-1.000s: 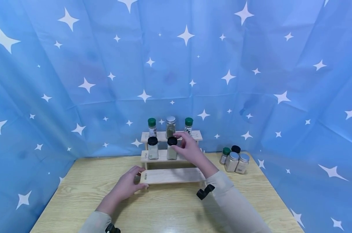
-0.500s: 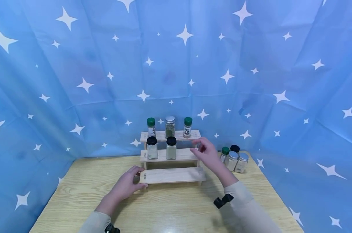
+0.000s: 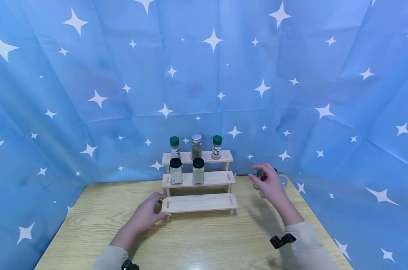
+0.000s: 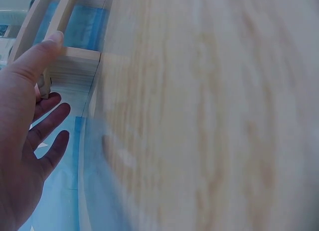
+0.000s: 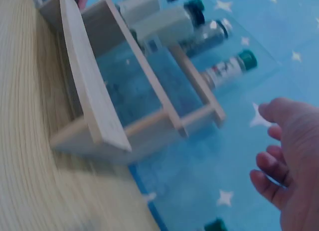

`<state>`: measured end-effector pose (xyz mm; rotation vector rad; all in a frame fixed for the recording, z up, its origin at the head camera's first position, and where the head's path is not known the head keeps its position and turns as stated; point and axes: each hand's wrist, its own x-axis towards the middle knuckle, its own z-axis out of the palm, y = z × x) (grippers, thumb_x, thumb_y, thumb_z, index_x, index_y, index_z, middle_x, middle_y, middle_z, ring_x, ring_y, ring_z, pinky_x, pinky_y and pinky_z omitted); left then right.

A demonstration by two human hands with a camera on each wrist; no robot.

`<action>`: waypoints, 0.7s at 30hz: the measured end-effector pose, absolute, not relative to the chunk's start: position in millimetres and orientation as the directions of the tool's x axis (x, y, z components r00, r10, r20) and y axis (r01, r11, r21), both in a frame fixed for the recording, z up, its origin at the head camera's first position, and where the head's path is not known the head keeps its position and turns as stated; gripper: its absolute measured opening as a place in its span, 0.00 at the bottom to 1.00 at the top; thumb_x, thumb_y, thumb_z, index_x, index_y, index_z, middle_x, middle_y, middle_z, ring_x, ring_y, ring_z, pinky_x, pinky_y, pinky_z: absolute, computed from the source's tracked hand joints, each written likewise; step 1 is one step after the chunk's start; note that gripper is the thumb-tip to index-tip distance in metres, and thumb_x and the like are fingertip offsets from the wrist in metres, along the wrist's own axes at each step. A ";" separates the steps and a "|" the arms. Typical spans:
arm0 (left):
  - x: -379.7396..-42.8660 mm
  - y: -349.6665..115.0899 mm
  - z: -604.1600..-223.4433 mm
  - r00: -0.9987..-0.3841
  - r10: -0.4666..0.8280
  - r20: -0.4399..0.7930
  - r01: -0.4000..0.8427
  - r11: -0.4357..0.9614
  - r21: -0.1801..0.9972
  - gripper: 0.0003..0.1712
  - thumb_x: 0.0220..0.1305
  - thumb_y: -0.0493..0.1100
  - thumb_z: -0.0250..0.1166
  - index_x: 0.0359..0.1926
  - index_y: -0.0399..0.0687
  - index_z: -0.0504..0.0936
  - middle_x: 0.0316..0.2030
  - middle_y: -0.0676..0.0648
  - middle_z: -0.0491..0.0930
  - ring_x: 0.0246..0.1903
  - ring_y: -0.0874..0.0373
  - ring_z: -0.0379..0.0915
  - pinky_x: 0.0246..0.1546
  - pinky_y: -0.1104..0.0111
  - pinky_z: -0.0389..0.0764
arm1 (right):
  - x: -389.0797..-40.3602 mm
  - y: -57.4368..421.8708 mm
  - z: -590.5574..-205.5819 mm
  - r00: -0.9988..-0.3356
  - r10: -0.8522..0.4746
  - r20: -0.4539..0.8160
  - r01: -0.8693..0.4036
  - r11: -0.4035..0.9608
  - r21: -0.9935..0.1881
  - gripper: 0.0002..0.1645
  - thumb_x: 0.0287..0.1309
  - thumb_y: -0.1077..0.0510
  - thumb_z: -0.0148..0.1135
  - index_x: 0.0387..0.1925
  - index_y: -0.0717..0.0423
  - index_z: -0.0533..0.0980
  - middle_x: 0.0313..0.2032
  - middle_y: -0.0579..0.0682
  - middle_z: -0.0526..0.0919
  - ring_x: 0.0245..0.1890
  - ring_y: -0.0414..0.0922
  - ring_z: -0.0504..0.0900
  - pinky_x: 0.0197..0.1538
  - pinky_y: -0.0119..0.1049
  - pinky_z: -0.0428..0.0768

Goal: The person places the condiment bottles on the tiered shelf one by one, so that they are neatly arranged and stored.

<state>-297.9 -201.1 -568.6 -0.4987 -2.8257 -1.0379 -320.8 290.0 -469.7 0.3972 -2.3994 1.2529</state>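
Observation:
A three-tier wooden spice rack (image 3: pixel 200 203) stands on the table. My left hand (image 3: pixel 146 213) holds the left end of its lowest shelf; in the left wrist view the thumb lies over the board's edge, fingers beyond. Two black-capped spice jars, one at left (image 3: pixel 176 175) and one mid-shelf (image 3: pixel 198 175), stand on the middle tier. The top tier bears a green-capped jar (image 3: pixel 175 148), a silver-capped jar of green herb (image 3: pixel 196 148) and another green-capped jar (image 3: pixel 216 149). Holding nothing, my right hand (image 3: pixel 271 187) hovers over jars at right, its fingers loosely bent.
The jar group at right is mostly hidden by the right hand; a silver cap (image 3: pixel 283 181) shows past it. A blue star-printed cloth (image 3: pixel 204 86) hangs behind and along both sides of the wooden table (image 3: pixel 204 240).
My right hand has let go of the black-capped jar on the middle tier and moved right to the jar group. My left hand stays on the rack.

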 end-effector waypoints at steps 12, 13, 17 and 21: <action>-297.2 -202.4 -567.5 -0.939 0.277 0.205 0.344 0.718 0.605 0.41 0.63 0.55 0.85 0.71 0.48 0.80 0.64 0.51 0.81 0.59 0.50 0.83 0.61 0.47 0.86 | -323.5 334.9 -490.4 -0.952 0.018 0.306 -0.215 0.674 -0.707 0.36 0.78 0.54 0.70 0.77 0.67 0.69 0.69 0.69 0.68 0.36 0.49 0.78 0.27 0.38 0.83; -297.3 -202.3 -567.6 -0.938 0.278 0.206 0.346 0.719 0.603 0.41 0.63 0.55 0.85 0.71 0.48 0.80 0.64 0.51 0.81 0.59 0.50 0.83 0.61 0.47 0.86 | -324.1 336.1 -491.8 -0.954 0.026 0.300 -0.203 0.679 -0.705 0.37 0.78 0.54 0.70 0.77 0.67 0.68 0.69 0.69 0.68 0.36 0.49 0.79 0.28 0.38 0.83; -296.7 -201.7 -567.2 -0.943 0.270 0.193 0.331 0.719 0.611 0.41 0.62 0.54 0.85 0.71 0.49 0.80 0.64 0.52 0.81 0.59 0.50 0.83 0.61 0.48 0.86 | -326.7 338.7 -495.7 -0.953 0.037 0.302 -0.187 0.712 -0.677 0.39 0.78 0.53 0.70 0.78 0.70 0.67 0.68 0.71 0.68 0.41 0.53 0.81 0.33 0.39 0.84; -296.2 -200.9 -566.6 -0.948 0.265 0.176 0.315 0.714 0.625 0.41 0.62 0.53 0.85 0.72 0.49 0.79 0.65 0.53 0.81 0.60 0.52 0.82 0.62 0.50 0.85 | -328.9 340.3 -499.5 -0.948 0.048 0.316 -0.173 0.754 -0.634 0.39 0.79 0.52 0.69 0.77 0.71 0.68 0.67 0.73 0.71 0.50 0.61 0.83 0.43 0.50 0.87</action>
